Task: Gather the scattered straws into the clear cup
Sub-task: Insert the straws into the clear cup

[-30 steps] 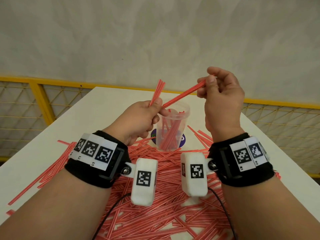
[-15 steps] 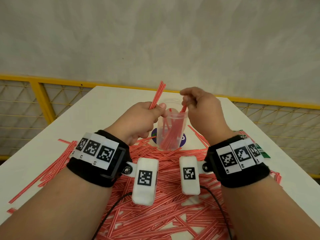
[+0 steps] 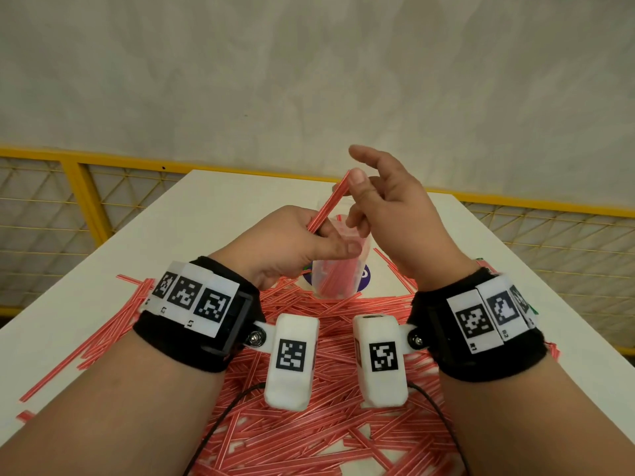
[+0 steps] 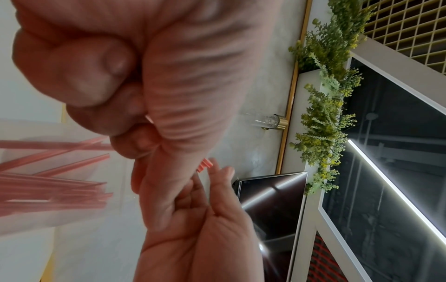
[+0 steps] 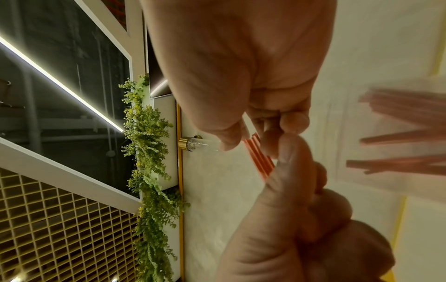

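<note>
Straws [image 3: 329,203] held in left hand [image 3: 288,245], right hand [image 3: 388,214] touching tips.

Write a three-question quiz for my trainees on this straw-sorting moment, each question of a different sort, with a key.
1. True or false: the clear cup holds no straws yet.
2. Which hand grips the small bundle of straws? A left hand B right hand
3. Fill in: most scattered straws lie on the white ___.

Key: 1 false; 2 A, the right hand's thumb only nears the bundle's tip; 3 table.
</note>
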{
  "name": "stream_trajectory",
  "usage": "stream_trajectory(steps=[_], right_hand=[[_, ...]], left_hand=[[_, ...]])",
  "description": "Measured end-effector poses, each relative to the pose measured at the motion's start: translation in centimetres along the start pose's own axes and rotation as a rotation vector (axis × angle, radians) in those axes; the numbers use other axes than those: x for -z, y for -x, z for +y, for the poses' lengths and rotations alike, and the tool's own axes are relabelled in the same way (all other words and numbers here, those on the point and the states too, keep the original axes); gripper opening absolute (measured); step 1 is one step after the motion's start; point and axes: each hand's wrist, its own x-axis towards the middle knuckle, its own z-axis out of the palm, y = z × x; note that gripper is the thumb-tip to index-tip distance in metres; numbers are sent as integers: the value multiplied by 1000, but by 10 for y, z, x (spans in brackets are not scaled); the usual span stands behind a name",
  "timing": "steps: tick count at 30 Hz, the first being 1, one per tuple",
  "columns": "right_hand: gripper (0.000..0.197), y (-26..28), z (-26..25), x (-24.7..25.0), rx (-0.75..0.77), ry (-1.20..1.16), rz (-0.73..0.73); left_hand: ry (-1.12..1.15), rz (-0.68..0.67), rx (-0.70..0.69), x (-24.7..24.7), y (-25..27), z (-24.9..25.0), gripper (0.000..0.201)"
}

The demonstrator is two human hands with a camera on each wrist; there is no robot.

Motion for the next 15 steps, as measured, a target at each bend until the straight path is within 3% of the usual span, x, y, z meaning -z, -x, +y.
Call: stream_trajectory(steps=[9, 12, 15], right_hand=[[17, 2, 2, -7, -27, -109, -69], [17, 0, 3, -5, 5, -113, 1], [18, -5, 5, 3, 82, -140, 153]], left_hand=[[-9, -90, 30, -6, 0, -1, 27], [-19, -64, 6, -3, -1, -1, 27], [-55, 19, -3, 5, -2, 0, 47]])
